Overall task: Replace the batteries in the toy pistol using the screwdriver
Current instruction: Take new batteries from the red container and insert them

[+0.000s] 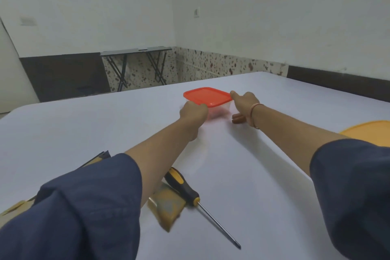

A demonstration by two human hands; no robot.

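Both your arms reach up the middle of the frame to a clear plastic container (219,110) with an orange-red lid (207,96), which stands on the white surface (253,175) just above the frame's centre. Your left hand (193,112) grips the container at the lid's near-left edge, fingers curled over the rim. Your right hand (244,101) holds the lid's right corner: one digit lies along the top of that corner, and the other fingers (238,118) curl below it, beside the container's clear wall. So the hands are a little apart, one clamped on each side of the container. A thin bracelet (255,116) circles your right wrist, and dark blue sleeves (84,207) cover both upper arms. The screwdriver (183,186) lies on the surface at the lower centre of the frame, untouched, well apart from the container; its black-and-yellow handle points up-left and its shaft runs down-right. The handle lies against a blurred tan-gold object (166,207) partly hidden under your left arm; I cannot tell what it is. A yellow flat piece (367,131) shows at the right edge.
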